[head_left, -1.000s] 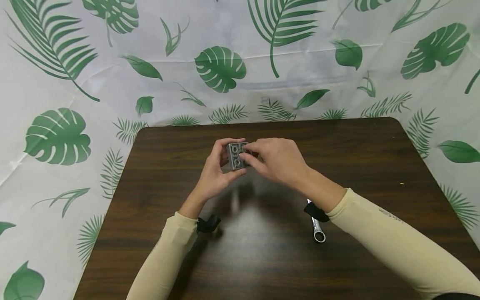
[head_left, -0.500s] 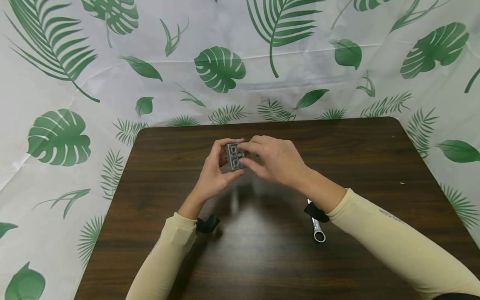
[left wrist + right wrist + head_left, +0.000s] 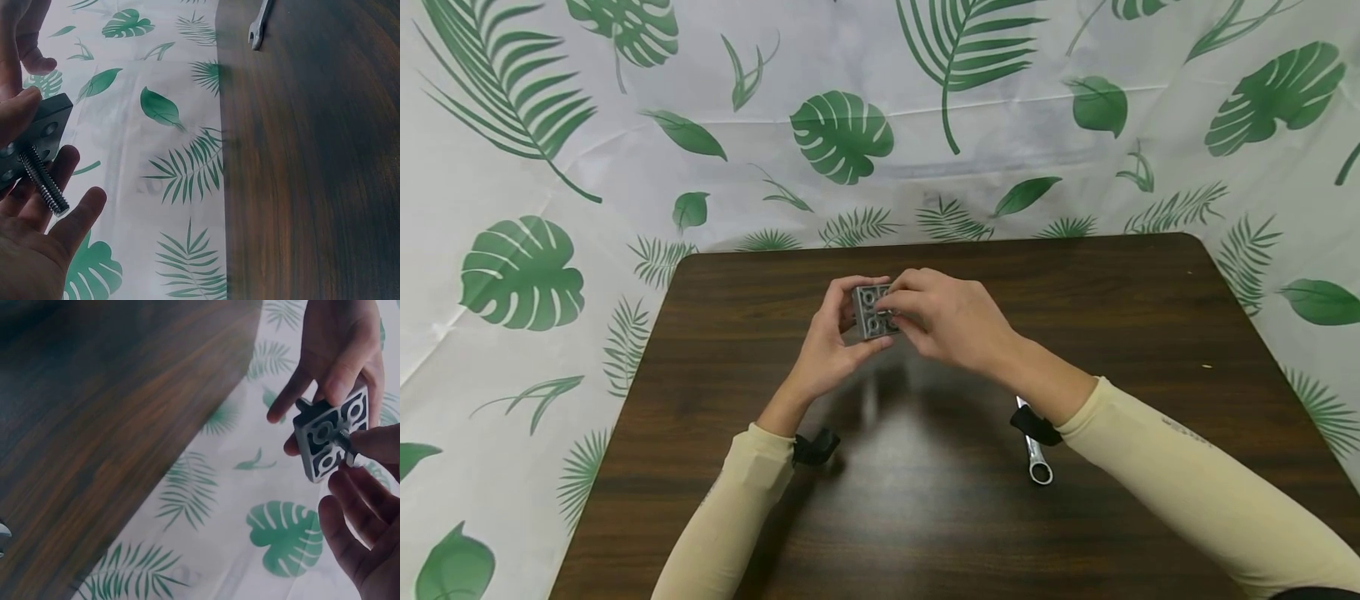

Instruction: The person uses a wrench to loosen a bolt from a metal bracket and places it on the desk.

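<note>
**Both hands on metal block, mid-desk**

L hand (image 3: 827, 350) grips grey metal block (image 3: 871, 312) from its left side, thumb on top edge, fingers curled behind; block held above desk (image 3: 737, 333), not touching it. Threaded bolt (image 3: 44, 180) sticks out the block's back toward L palm. R hand (image 3: 951, 321) pinches the bolt head at block's front face w/ thumb + fingertips. Wrench (image 3: 1036, 454) lies flat on desk near R wrist, well apart from block. Leaf-print cloth (image 3: 520, 275) behind and at the sides.
</note>
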The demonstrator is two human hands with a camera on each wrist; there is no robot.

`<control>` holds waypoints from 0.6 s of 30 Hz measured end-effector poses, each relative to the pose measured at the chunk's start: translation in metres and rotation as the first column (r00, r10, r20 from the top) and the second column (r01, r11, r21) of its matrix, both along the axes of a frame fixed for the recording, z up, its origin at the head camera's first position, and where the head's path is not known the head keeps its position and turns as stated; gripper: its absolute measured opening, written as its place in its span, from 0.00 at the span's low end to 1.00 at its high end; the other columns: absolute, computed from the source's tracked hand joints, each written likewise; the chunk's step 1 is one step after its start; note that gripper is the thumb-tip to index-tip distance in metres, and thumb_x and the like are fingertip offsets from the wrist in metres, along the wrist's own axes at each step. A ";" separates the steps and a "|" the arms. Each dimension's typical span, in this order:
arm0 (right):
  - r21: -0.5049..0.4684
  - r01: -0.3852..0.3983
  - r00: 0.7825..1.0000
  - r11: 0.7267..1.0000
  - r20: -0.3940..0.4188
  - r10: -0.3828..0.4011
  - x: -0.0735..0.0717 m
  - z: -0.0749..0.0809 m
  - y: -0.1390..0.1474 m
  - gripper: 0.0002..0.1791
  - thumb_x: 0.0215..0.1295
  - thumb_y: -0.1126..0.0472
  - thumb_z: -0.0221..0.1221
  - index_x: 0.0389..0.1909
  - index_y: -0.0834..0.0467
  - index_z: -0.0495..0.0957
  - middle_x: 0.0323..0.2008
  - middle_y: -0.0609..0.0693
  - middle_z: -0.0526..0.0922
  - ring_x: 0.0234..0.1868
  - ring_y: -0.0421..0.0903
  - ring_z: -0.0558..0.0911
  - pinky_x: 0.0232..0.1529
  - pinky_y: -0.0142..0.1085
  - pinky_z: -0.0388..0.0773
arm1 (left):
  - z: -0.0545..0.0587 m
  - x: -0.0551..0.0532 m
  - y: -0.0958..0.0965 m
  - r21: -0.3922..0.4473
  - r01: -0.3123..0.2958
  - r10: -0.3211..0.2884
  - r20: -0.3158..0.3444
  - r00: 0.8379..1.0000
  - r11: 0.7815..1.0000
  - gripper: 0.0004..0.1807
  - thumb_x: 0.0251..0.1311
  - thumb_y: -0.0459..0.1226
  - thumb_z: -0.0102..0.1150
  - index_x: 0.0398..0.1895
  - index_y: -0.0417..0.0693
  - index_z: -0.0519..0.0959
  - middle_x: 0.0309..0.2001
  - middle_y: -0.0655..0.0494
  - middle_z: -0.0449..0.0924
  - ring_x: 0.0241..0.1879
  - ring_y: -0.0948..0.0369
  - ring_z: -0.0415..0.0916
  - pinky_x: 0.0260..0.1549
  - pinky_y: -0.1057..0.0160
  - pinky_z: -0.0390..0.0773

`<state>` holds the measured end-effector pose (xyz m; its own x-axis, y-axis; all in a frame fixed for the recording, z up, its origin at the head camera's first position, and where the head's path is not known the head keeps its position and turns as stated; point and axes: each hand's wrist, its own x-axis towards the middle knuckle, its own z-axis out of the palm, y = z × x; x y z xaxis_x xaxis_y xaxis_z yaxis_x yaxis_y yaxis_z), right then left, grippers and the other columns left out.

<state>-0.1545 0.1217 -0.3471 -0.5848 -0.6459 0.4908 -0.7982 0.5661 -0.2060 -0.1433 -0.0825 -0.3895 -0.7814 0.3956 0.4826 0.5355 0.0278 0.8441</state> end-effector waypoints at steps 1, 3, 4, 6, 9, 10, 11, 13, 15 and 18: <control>-0.003 0.008 1.000 1.000 0.004 -0.008 0.000 0.000 0.000 0.14 0.60 0.59 0.67 0.48 0.53 0.85 0.42 0.48 0.82 0.34 0.41 0.79 0.27 0.37 0.78 | 0.000 0.000 0.000 0.003 0.003 -0.003 -0.002 1.000 1.000 0.38 0.50 0.18 0.67 0.64 0.29 0.59 0.65 0.37 0.68 0.55 0.47 0.75 0.48 0.53 0.78; -0.005 0.044 0.999 0.999 0.024 -0.044 0.001 0.000 0.000 0.15 0.63 0.55 0.66 0.49 0.54 0.85 0.40 0.47 0.83 0.31 0.40 0.78 0.25 0.36 0.76 | 0.000 0.000 0.001 0.003 0.006 -0.006 -0.005 1.000 1.000 0.38 0.50 0.18 0.67 0.64 0.28 0.59 0.65 0.37 0.68 0.55 0.47 0.75 0.48 0.54 0.78; -0.002 0.069 0.997 0.998 0.039 -0.069 0.001 0.000 0.000 0.15 0.64 0.52 0.65 0.48 0.53 0.85 0.39 0.46 0.83 0.29 0.40 0.77 0.24 0.36 0.75 | 0.000 -0.001 0.001 0.006 0.007 -0.007 -0.006 1.000 1.000 0.38 0.50 0.18 0.67 0.64 0.28 0.59 0.65 0.36 0.68 0.55 0.46 0.75 0.48 0.54 0.78; 0.009 0.115 0.991 0.993 0.069 -0.115 0.002 0.000 -0.001 0.15 0.66 0.49 0.62 0.48 0.53 0.85 0.37 0.45 0.85 0.27 0.39 0.77 0.22 0.35 0.73 | 0.000 -0.001 0.001 0.009 0.008 -0.008 -0.005 1.000 1.000 0.38 0.49 0.17 0.67 0.63 0.28 0.59 0.64 0.35 0.68 0.55 0.47 0.75 0.49 0.54 0.78; 0.034 0.148 0.983 0.988 0.101 -0.151 0.002 0.001 -0.002 0.14 0.68 0.49 0.61 0.45 0.53 0.86 0.34 0.44 0.85 0.25 0.39 0.77 0.22 0.35 0.72 | -0.001 -0.001 0.001 0.005 0.012 -0.012 -0.001 1.000 1.000 0.38 0.49 0.17 0.67 0.63 0.29 0.59 0.64 0.34 0.67 0.56 0.47 0.75 0.49 0.54 0.77; 0.041 0.144 0.984 0.989 0.101 -0.147 0.003 0.001 -0.002 0.13 0.67 0.50 0.62 0.45 0.53 0.86 0.34 0.44 0.85 0.25 0.39 0.77 0.23 0.35 0.73 | -0.001 -0.001 0.002 0.005 0.012 -0.012 0.000 1.000 1.000 0.38 0.49 0.17 0.67 0.63 0.29 0.59 0.64 0.34 0.67 0.56 0.47 0.75 0.49 0.53 0.77; 0.045 0.132 0.986 0.990 0.097 -0.136 0.003 0.001 -0.002 0.13 0.66 0.52 0.63 0.46 0.53 0.86 0.35 0.45 0.85 0.26 0.39 0.78 0.23 0.35 0.73 | -0.001 -0.001 0.002 0.003 0.012 -0.012 0.001 1.000 1.000 0.38 0.49 0.17 0.67 0.63 0.29 0.59 0.64 0.34 0.67 0.55 0.47 0.75 0.49 0.53 0.77; 0.041 0.097 0.992 0.994 0.077 -0.100 0.002 0.000 -0.001 0.12 0.64 0.55 0.66 0.46 0.54 0.86 0.37 0.46 0.84 0.28 0.40 0.78 0.25 0.36 0.75 | -0.001 -0.001 0.002 0.001 0.010 -0.010 0.001 1.000 1.000 0.38 0.49 0.17 0.67 0.63 0.29 0.59 0.65 0.34 0.68 0.55 0.47 0.75 0.49 0.53 0.77; 0.033 0.055 0.997 0.998 0.047 -0.056 0.002 0.000 0.000 0.12 0.61 0.60 0.68 0.46 0.54 0.86 0.39 0.47 0.83 0.31 0.41 0.79 0.27 0.36 0.77 | -0.002 -0.001 0.001 -0.001 0.005 -0.005 0.001 1.000 1.000 0.38 0.50 0.18 0.67 0.64 0.29 0.59 0.64 0.34 0.67 0.55 0.47 0.75 0.49 0.53 0.77; 0.011 0.005 1.000 1.000 0.016 -0.005 0.001 -0.001 0.000 0.13 0.59 0.63 0.68 0.45 0.54 0.86 0.42 0.48 0.82 0.37 0.43 0.80 0.31 0.38 0.80 | -0.001 -0.001 0.000 -0.004 -0.001 0.001 0.001 1.000 1.000 0.38 0.50 0.18 0.67 0.64 0.29 0.59 0.64 0.35 0.68 0.54 0.47 0.75 0.49 0.54 0.78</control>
